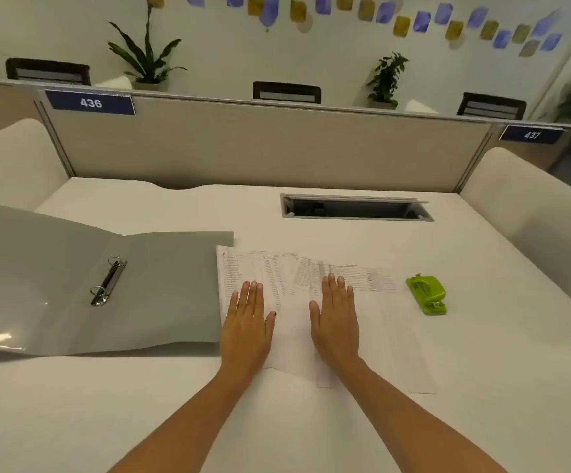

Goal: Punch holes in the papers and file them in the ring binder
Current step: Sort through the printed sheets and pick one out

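Note:
Loose printed papers (294, 278) lie overlapping on the white desk in front of me. My left hand (247, 322) rests flat on the left sheet, fingers straight. My right hand (335, 319) lies flat on the middle sheets, fingers straight too. A grey ring binder (161, 288) lies open on the left, its right cover just under the papers' left edge. Its metal ring mechanism (108, 280) sits at the spine, rings closed. A green hole punch (427, 293) stands on the desk to the right of the papers, apart from both hands.
A rectangular cable slot (355, 207) is cut into the desk behind the papers. A beige partition (260, 145) with number plates 436 and 437 closes off the back. Cream side panels flank the desk left and right.

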`<act>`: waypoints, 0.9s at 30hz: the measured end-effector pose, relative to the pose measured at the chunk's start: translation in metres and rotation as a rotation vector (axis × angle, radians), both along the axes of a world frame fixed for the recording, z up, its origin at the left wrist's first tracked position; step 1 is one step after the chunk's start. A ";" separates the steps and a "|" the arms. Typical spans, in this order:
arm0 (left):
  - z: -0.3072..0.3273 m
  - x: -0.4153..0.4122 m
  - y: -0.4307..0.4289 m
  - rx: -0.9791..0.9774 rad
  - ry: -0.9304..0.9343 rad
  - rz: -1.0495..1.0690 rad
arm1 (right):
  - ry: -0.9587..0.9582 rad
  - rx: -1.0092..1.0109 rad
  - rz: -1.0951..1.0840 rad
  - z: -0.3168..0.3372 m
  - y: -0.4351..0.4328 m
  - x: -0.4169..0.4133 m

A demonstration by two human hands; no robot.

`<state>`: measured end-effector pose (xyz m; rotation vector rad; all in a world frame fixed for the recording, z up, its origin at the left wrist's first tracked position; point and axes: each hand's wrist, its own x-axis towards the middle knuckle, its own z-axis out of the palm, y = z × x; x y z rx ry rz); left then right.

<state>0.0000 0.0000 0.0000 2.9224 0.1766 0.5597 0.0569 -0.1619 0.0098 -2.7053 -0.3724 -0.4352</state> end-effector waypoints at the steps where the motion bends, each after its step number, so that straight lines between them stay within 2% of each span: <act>1: -0.002 -0.001 -0.003 -0.018 0.002 0.011 | -0.002 0.003 -0.012 0.000 -0.002 -0.002; 6: -0.010 -0.014 -0.021 -0.058 0.120 -0.073 | 0.065 -0.001 -0.057 -0.003 -0.005 -0.010; 11: -0.020 -0.013 -0.036 -0.021 0.011 -0.129 | 0.123 0.028 -0.123 -0.006 -0.016 -0.015; 16: -0.003 -0.011 -0.053 -0.110 -0.096 -0.165 | 0.023 0.265 -0.397 0.003 -0.051 -0.017; 20: 0.011 -0.011 -0.069 -0.143 -0.151 -0.197 | 0.080 0.271 -0.611 0.007 -0.087 -0.017; 24: 0.015 -0.014 -0.079 -0.391 0.008 -0.183 | 0.280 0.166 -0.783 0.012 -0.112 -0.020; 27: 0.015 -0.010 -0.085 -0.516 0.038 -0.143 | 0.382 0.096 -0.845 0.015 -0.120 -0.025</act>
